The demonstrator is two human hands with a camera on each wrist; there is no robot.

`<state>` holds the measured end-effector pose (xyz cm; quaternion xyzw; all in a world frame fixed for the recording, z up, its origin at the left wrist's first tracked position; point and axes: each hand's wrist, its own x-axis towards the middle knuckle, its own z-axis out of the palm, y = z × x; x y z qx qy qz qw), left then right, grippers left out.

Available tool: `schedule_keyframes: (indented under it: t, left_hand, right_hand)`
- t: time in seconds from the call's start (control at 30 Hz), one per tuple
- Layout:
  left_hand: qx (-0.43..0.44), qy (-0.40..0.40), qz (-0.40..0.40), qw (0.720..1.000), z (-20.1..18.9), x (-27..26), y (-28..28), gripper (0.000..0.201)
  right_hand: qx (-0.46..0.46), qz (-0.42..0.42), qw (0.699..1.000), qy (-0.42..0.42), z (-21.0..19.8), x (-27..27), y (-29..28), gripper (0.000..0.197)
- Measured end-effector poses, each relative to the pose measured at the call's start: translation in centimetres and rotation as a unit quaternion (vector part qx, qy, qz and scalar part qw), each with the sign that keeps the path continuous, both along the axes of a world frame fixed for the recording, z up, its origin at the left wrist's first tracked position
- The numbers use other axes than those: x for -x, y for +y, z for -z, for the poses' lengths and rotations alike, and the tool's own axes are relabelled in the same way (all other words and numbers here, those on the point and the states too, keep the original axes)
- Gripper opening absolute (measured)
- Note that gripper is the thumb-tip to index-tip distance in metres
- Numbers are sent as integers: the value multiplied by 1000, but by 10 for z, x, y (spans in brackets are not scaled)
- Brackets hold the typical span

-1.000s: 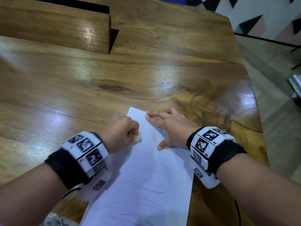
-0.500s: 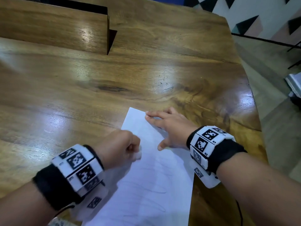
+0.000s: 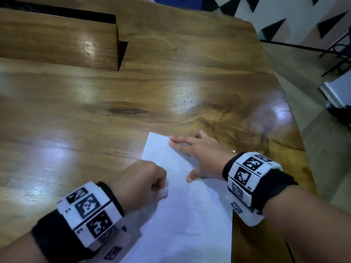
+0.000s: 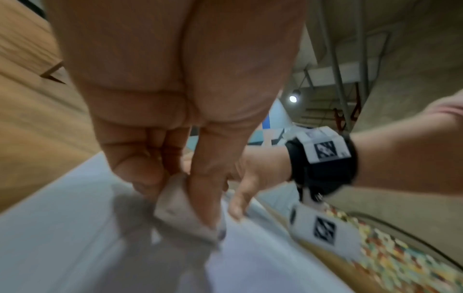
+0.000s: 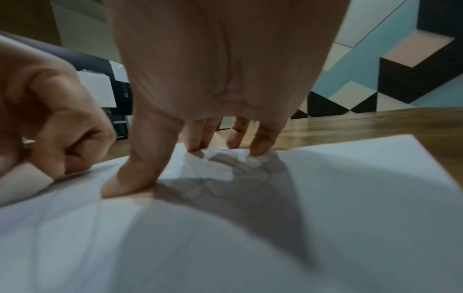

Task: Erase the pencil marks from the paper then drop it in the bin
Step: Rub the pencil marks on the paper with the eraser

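Observation:
A white sheet of paper (image 3: 190, 215) with faint pencil scribbles lies on the wooden table (image 3: 95, 130) near its front edge. My left hand (image 3: 144, 181) is curled round a small white eraser (image 3: 164, 191) and presses it onto the sheet's left part; the eraser (image 4: 183, 214) shows pinched between thumb and fingers in the left wrist view. My right hand (image 3: 201, 156) lies flat with straight fingers on the paper's far right part, holding it down. In the right wrist view its fingertips (image 5: 258, 146) press the paper (image 5: 350, 188) over curved pencil lines. No bin is in view.
A raised wooden block (image 3: 57, 38) stands at the table's back left. The table's right edge (image 3: 296, 133) drops to the floor, where a white object (image 3: 338, 90) and dark chair legs (image 3: 338, 56) stand. A wall with geometric shapes is behind.
My left hand with the eraser has slid toward me along the paper's left part. The right hand has stayed pressed on the sheet.

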<state>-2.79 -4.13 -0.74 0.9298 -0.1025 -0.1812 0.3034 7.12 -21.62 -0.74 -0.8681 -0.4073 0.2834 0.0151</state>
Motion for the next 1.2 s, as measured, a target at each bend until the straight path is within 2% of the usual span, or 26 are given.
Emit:
schedule_keyframes:
  t: [0.1,0.17,0.23,0.37,0.4,0.47,0.57,0.63,0.73,0.9,1.07,1.2]
  left_hand:
    - [-27,-42,-54,997,-6,-21,-6,13]
    - [-36,-67,-94,993,-3,-23,-9,19]
    - [-22,-44,-90,995,-1,-9,-7,21]
    - [-3,53,-24,998,-7,17,-7,33]
    - [-10,50,-31,998,-10,11,-6,30]
    - [-13,7,-98,995,-11,-14,-4,20]
    - [12,-9,-197,980,-5,-44,-5,27]
    - [1,10,-187,982,-3,-43,-5,29]
    - [-1,63,-155,986,-8,-44,0,16]
    - [-16,-35,-243,969,-9,-66,-3,21]
    - [4,52,-189,981,-9,-54,-4,12]
    - [-9,-29,-256,966,-14,-66,-6,11]
  right_hand:
    - [-3,3,1000,0,1,0,0,100]
    - [-5,3,1000,3,1,0,-1,100]
    - [-6,0,1000,-1,1,0,-1,99]
    - [0,-4,1000,-6,2,1,-2,99]
    - [-2,-5,1000,-8,2,1,-1,99]
    - [-10,-3,1000,-13,3,1,-1,100]
    - [-26,9,1000,-9,5,2,-2,103]
    - [-34,12,999,-10,6,2,-2,104]
    - [-35,14,999,-3,6,1,-2,103]
    - [-22,10,1000,-2,5,1,0,104]
    - [-15,8,1000,-6,2,3,-2,102]
    - [-13,7,1000,-10,2,2,0,102]
